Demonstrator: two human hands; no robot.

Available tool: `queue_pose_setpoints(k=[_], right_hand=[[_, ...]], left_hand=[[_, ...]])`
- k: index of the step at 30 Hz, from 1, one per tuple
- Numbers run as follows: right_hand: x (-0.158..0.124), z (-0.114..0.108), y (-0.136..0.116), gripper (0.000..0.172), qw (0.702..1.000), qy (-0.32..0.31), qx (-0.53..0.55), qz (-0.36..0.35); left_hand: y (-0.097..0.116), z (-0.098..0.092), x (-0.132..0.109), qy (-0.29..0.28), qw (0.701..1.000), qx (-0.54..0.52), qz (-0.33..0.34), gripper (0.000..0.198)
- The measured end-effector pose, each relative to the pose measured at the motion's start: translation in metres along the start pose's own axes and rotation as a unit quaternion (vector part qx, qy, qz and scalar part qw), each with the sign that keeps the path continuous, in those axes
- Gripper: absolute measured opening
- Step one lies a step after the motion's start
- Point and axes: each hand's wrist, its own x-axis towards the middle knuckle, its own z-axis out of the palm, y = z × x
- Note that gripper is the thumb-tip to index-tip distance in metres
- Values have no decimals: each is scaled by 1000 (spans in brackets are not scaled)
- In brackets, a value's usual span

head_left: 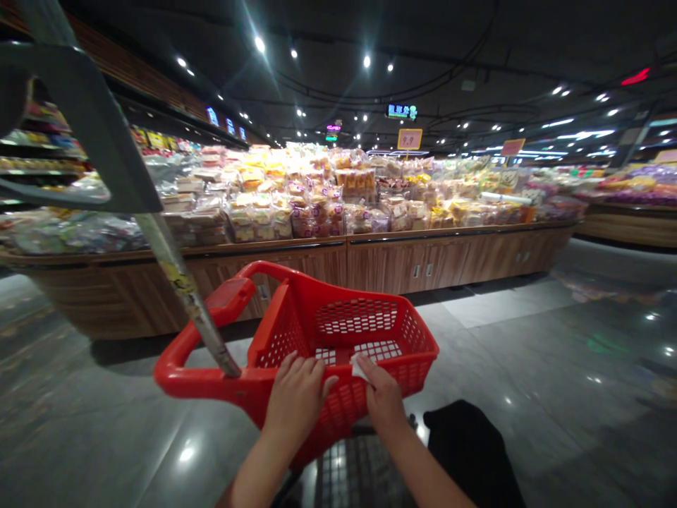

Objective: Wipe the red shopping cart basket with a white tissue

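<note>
A red plastic shopping cart [417, 356] with perforated basket walls stands side-on in front of me. My left hand [299, 388] lies over the near rim, its fingers curled onto the edge and the thumb apart. Farther along the same rim, my right hand [381, 395] pinches a small white wipe, perhaps tissue or cloth [360, 368], pressed against the edge. The basket floor shows as an open grid. A worn metal pole [183, 286] with peeling sticker marks rises from the cart's handle end, and a grey plastic bracket [124, 162] is fixed higher up on it.
Behind the cart runs a wood-panelled display counter [381, 264] heaped with packaged breads and cakes [314, 204]. Stocked shelves [42, 159] line the left side. A price sign [410, 140] stands above the goods. Dark fabric [470, 444] shows at lower right over the grey tiled floor [529, 353].
</note>
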Motion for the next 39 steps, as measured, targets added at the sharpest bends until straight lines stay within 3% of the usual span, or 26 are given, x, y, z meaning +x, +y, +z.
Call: queue_pose_setpoints(k=[4, 6, 10, 12, 18, 20, 26, 32, 34, 39], right_hand=[[-5, -16, 30, 61, 996, 51, -44, 56], [-6, -12, 29, 61, 997, 50, -40, 54], [-7, 1, 11, 66, 1000, 0, -2, -14], [-6, -2, 13, 66, 1000, -18, 0, -23], [-7, -40, 50, 57, 991, 68, -55, 102], [-9, -38, 47, 57, 990, 73, -52, 105], [-13, -10, 17, 67, 1000, -7, -5, 7], [-21, -59, 64, 60, 990, 56, -75, 102], [-23, -65, 72, 58, 987, 64, -90, 116], [-22, -37, 47, 61, 995, 42, -56, 67]], left_hand=[[-5, 9, -1, -20, 999, 35, -31, 26], [-6, 8, -1, -24, 998, 39, -42, 27], [-8, 5, -1, -32, 997, 39, -57, 27], [-12, 4, -1, -35, 997, 38, -59, 27], [-22, 0, -4, -37, 997, 39, -64, 28], [-24, -1, -4, -38, 997, 35, -57, 27], [-38, -1, -5, -35, 998, 39, -45, 27], [-51, -2, -7, -30, 998, 25, -51, 27], [-54, -3, -7, -31, 998, 23, -52, 26], [-59, -3, -7, -44, 998, 19, -51, 27]])
